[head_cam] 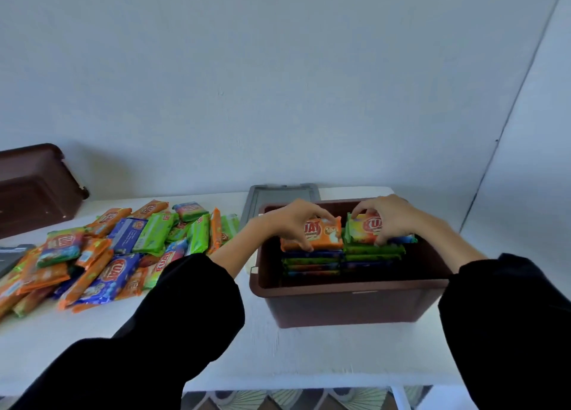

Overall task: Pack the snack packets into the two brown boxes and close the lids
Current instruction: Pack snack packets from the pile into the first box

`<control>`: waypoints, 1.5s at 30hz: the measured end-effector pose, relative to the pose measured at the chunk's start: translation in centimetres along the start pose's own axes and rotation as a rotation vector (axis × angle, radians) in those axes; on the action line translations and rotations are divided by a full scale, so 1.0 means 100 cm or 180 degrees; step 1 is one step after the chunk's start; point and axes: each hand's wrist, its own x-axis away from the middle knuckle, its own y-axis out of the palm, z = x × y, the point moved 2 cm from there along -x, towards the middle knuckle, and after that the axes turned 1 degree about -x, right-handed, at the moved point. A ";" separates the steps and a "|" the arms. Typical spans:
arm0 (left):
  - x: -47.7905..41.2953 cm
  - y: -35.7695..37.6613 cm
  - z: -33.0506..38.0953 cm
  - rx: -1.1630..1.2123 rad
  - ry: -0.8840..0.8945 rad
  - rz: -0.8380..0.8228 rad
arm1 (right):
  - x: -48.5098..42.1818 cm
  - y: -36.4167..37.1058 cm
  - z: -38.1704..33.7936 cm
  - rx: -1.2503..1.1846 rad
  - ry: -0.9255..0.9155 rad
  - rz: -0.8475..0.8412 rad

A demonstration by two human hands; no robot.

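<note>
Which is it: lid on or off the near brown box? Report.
Off: the brown box stands open-topped, packets showing; a grey lid lies behind it.

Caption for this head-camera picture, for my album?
Left hand holds an orange packet, right hand a green packet, inside the open brown box.

pale blue-white wall (278,69) w/ corner rt; white table (309,357); patterned floor tiles (278,400).

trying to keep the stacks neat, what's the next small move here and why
Probably press both packets down and let go: the left hand grips an orange packet, the right hand a green-edged packet, each over the stacks in the box.
</note>
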 end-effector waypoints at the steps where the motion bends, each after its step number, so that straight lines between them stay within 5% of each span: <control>1: -0.002 0.005 -0.002 -0.0078 -0.0004 -0.0022 | 0.000 0.005 0.002 0.0030 -0.0020 0.0002; 18: -0.010 0.030 0.015 -0.1410 -0.0135 0.0650 | 0.001 0.030 0.006 0.0242 -0.0321 0.0352; 45: -0.014 0.021 0.008 -0.0629 -0.0248 0.0416 | -0.009 0.024 0.016 0.0300 -0.0521 0.0257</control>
